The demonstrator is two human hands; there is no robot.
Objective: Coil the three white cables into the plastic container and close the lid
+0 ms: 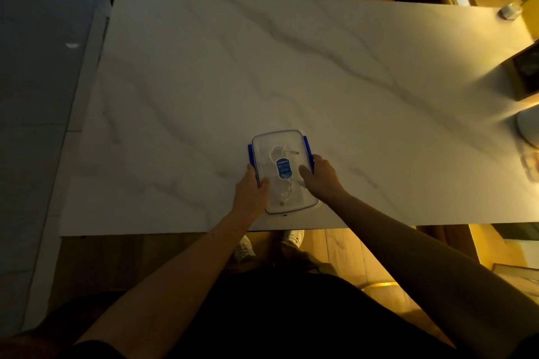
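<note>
Single head-worn view, steeply downward over the near table [320, 52] edge.

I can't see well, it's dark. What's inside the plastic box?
Through the clear lid of the plastic box, white cables lie coiled inside. The label and both hands, left and right, cover some, so I can't count them.

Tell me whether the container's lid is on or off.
On: the clear lid covers the container, both hands pressing its blue side clips. Latched: cannot tell.

White marble-veined tabletop [291, 67]; grey tile floor [35, 96] left, wooden floor [335, 251] near; warm yellow light at right.
</note>
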